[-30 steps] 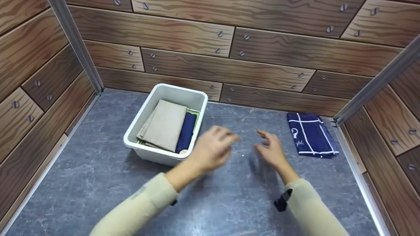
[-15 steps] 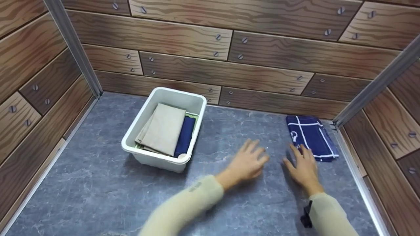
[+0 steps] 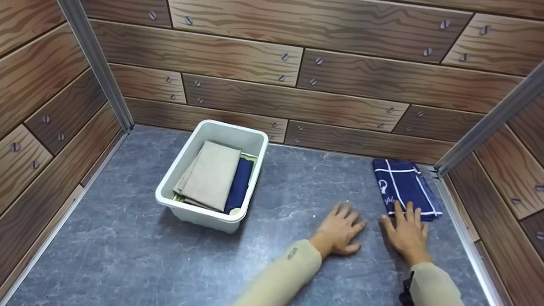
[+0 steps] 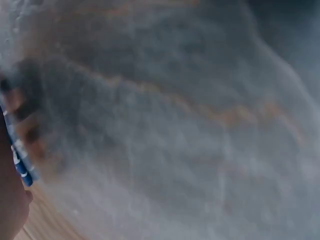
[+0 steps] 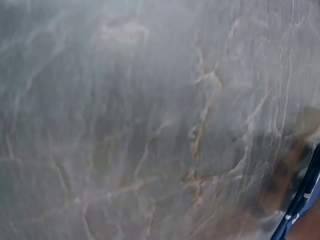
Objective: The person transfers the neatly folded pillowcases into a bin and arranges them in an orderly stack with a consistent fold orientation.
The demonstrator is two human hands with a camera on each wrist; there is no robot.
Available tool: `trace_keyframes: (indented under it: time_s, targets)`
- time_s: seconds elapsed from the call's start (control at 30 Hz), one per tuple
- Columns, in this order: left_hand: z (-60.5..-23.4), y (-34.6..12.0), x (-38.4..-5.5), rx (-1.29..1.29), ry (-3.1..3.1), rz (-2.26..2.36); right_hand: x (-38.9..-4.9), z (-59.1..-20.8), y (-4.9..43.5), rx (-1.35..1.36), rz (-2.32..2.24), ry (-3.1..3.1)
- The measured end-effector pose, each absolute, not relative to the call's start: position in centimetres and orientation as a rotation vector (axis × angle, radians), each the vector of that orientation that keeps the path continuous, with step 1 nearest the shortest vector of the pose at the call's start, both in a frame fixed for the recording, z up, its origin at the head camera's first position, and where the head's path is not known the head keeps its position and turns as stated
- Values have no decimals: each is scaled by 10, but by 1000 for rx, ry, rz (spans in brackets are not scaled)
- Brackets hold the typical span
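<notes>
A folded navy cloth (image 3: pixel 406 182) with white lines and white lettering lies on the grey marbled surface at the right. My right hand (image 3: pixel 406 238), fingers spread and straight, has its fingertips over the cloth's near edge. To the left of it, my left hand (image 3: pixel 338 229) lies palm down with fingers spread, low over the surface and apart from the cloth. Layered edges of the navy cloth (image 5: pixel 301 197) show at the lower right of the right wrist view. In the left wrist view the cloth (image 4: pixel 20 167) appears small at the left edge.
A white plastic bin (image 3: pixel 204 214) stands left of centre. Inside it are a folded beige cloth (image 3: pixel 212 176), a dark blue one (image 3: pixel 239 182) and a bit of green fabric. Wood-patterned walls (image 3: pixel 238 93) enclose the back and sides, with a metal strip along the right edge.
Both hands have moved right and forward, away from the bin toward the navy cloth. The right fingertips have come over its near edge. The bin and cloths have stayed put.
</notes>
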State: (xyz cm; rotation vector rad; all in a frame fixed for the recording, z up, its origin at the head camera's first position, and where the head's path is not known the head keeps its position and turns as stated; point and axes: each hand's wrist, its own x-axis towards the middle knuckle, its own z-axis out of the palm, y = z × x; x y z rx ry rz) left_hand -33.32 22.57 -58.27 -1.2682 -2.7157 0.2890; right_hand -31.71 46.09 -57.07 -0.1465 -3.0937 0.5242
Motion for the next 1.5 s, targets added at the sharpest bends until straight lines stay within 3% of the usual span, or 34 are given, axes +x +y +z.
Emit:
trace_keyframes:
  time_s: [0.27,0.6,0.8,1.5]
  targets:
    - [-600,222,-333,-1262,-2778,240,-312,-576,453,-159,477,-3164]
    - [-603,223,-331,-1246,-2702,192,-300,-573,411,49,409,-2922]
    - [-602,222,-330,-1275,-2691,198,-289,-574,394,40,502,-2869]
    - [-603,218,-329,-1272,-2689,131,-290,-579,417,52,466,-3093]
